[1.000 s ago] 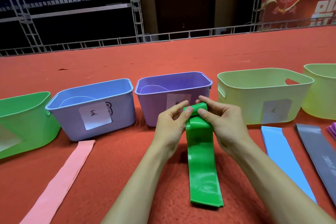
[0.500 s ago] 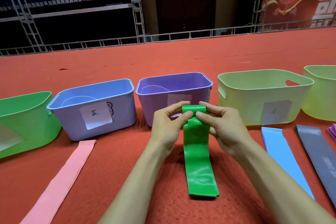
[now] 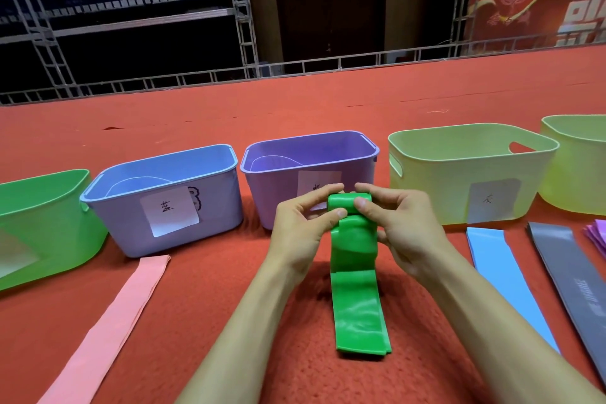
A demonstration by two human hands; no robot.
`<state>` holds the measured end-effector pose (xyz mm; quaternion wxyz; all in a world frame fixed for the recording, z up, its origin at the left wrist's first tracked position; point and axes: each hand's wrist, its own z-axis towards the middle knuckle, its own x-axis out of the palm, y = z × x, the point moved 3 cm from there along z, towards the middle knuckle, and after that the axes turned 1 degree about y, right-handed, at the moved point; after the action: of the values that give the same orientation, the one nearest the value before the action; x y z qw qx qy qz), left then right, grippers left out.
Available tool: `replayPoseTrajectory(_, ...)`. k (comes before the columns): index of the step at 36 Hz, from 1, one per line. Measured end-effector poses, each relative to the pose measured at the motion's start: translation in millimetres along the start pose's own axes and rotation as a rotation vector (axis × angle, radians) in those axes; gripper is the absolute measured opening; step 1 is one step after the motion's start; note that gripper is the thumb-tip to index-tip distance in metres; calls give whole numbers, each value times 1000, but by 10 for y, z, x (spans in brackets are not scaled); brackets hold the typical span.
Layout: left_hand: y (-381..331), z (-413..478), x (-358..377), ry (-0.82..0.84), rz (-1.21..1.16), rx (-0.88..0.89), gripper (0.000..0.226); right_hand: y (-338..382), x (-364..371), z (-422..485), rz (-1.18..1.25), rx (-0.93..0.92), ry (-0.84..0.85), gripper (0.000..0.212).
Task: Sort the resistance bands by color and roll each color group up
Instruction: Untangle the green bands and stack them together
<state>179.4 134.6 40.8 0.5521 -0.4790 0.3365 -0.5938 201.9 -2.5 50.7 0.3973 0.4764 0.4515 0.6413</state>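
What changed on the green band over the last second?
The left hand and right hand kept pinching the green band and rolled it further: the roll thickened, the loose tail shortened toward them. The pink band, blue band and grey band stayed put.

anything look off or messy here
Nothing stands out. The left hand and right hand pinch the rolled end of the green bands; the pink bands, blue band and grey band lie flat on the carpet, and the bins stand upright in a row.
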Motion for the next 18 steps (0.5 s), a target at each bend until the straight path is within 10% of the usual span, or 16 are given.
replayPoseTrajectory(18, -2, -24, 51, -5, -64, -116, 15, 11, -10, 1, -27, -77, 11, 45)
